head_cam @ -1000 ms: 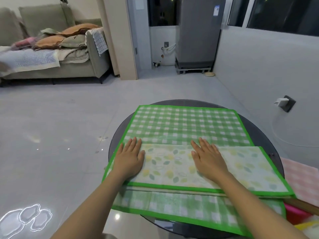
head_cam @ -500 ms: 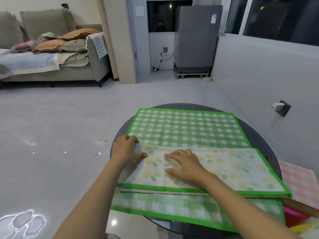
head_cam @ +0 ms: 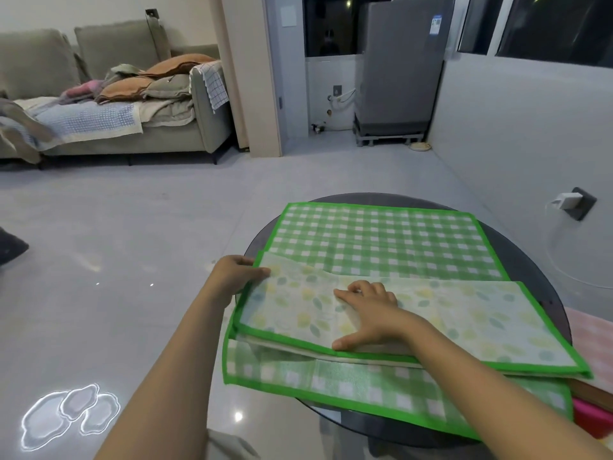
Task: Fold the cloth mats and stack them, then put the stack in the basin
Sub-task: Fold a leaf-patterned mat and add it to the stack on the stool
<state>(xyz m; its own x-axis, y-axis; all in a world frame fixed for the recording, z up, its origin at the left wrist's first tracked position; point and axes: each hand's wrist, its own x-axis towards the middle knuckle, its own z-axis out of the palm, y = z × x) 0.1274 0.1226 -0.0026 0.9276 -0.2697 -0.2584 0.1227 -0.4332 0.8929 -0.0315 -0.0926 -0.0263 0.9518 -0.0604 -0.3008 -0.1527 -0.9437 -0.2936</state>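
**Left hand lifting mat corner, right hand pinning it**

I see the leaf-print mat (head_cam: pixel 447 313), folded into a long strip with green trim, lying across the near half of the green checked mat (head_cam: pixel 378 240). Both sit on the round dark glass table (head_cam: pixel 530 260).

My left hand (head_cam: pixel 234 277) grips the strip's far-left corner, fingers curled round the edge; that corner is raised a bit off the checked mat. My right hand (head_cam: pixel 368 313) rests on the strip near its middle, fingers bent, thumb on the near green edge, pressing down. Nothing pinched there as far as I can tell.

Checked mat's near edge hangs past the table rim. Pink cloth (head_cam: pixel 590 340) at the right edge, beside the table. Basin: can't identify it. Sofa (head_cam: pixel 185 134) with piled bedding far left, grey appliance (head_cam: pixel 401 68) far centre.
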